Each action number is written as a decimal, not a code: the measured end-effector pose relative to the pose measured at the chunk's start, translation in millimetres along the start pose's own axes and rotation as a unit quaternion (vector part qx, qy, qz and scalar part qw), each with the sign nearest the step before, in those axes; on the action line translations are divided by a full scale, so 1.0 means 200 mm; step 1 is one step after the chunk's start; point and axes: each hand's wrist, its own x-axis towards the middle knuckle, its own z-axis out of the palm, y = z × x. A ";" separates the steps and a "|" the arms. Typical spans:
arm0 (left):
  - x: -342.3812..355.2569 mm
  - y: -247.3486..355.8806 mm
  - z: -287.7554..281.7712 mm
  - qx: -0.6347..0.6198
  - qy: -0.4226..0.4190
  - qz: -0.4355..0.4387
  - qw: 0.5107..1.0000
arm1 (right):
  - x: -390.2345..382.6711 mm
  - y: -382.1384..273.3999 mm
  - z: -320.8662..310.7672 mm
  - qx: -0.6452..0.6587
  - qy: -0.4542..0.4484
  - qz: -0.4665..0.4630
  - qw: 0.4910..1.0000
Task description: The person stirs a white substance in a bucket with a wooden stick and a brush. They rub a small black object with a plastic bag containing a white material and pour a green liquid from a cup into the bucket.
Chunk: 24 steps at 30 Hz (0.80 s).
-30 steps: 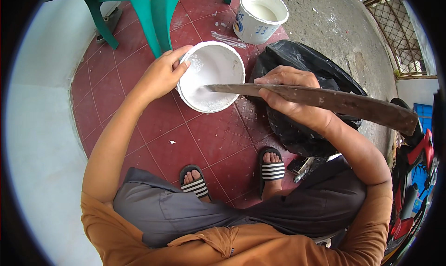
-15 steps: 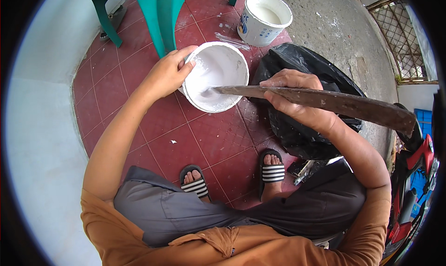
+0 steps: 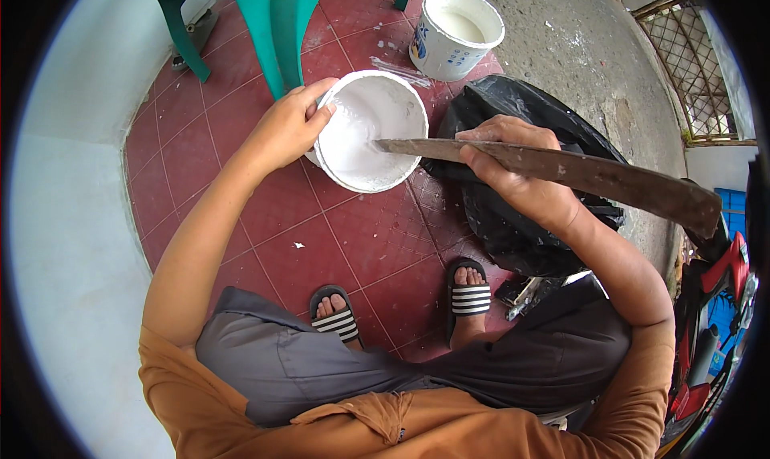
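Near chair [image 3: 277, 34], black bag [image 3: 517, 230]: left hand [image 3: 293, 120] tight on bucket [image 3: 407, 110], right hand [image 3: 525, 191] round stick [image 3: 613, 178]

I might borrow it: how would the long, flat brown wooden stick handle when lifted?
The brown wooden stick is probably stiff: it shows no clear sag beyond the right hand. It may feel heavier toward its outer end, which looks wider. Its narrow end could be slippery, dipping into wet-looking white mixture inside the round white plastic bucket.
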 end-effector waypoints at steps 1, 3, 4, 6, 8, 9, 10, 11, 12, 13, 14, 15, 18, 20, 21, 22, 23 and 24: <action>0.00 -0.01 0.00 0.003 0.002 0.002 1.000 | -0.01 0.00 0.00 0.003 -0.005 0.026 1.000; 0.00 -0.02 0.01 0.006 0.004 0.004 1.000 | -0.01 -0.02 0.01 0.032 0.000 0.081 0.996; 0.00 -0.02 0.01 0.006 0.007 0.007 1.000 | -0.01 -0.03 0.01 0.062 0.004 0.135 0.989; 0.00 -0.02 0.00 0.006 0.010 0.010 1.000 | -0.01 -0.01 0.00 0.151 0.035 0.175 0.972; 0.01 -0.02 -0.02 -0.004 0.010 -0.016 1.000 | 0.00 -0.03 -0.03 0.233 0.069 0.205 0.948; 0.01 -0.03 -0.03 -0.003 0.011 -0.016 1.000 | 0.02 -0.05 -0.04 0.233 0.069 0.204 0.948; 0.01 -0.04 -0.04 0.011 0.010 -0.029 0.999 | 0.03 -0.06 -0.06 0.220 0.082 0.185 0.954; 0.01 -0.06 -0.05 0.025 0.009 -0.041 0.999 | 0.04 -0.07 -0.07 0.206 0.095 0.166 0.960; 0.00 -0.06 -0.06 0.026 0.010 -0.041 0.999 | 0.06 -0.09 -0.09 0.190 0.087 0.164 0.964; 0.00 -0.08 -0.05 -0.007 0.014 -0.051 0.999 | 0.07 -0.11 -0.09 0.190 0.087 0.162 0.964; 0.00 -0.09 -0.05 -0.040 0.018 -0.061 0.997 | 0.07 -0.13 -0.09 0.201 0.097 0.157 0.962; 0.00 -0.12 -0.04 -0.040 0.021 -0.062 0.997 | 0.08 -0.14 -0.09 0.212 0.106 0.151 0.960; -0.01 -0.19 0.00 -0.109 0.023 -0.076 0.991 | 0.09 -0.19 -0.11 0.200 0.099 0.146 0.964; -0.03 -0.19 0.05 -0.170 0.035 -0.099 0.980 | 0.09 -0.21 -0.13 0.175 0.096 0.139 0.970; -0.03 -0.21 0.07 -0.170 0.037 -0.099 0.980 | 0.10 -0.22 -0.14 0.149 0.091 0.133 0.976; -0.04 -0.23 0.10 -0.186 0.047 -0.106 0.976 | 0.10 -0.23 -0.14 0.149 0.090 0.132 0.976; -0.04 -0.25 0.11 -0.202 0.057 -0.113 0.971 | 0.10 -0.24 -0.14 0.131 0.090 0.128 0.979; -0.06 -0.20 0.12 -0.248 0.046 -0.137 0.958 | 0.10 -0.25 -0.15 0.110 0.091 0.126 0.982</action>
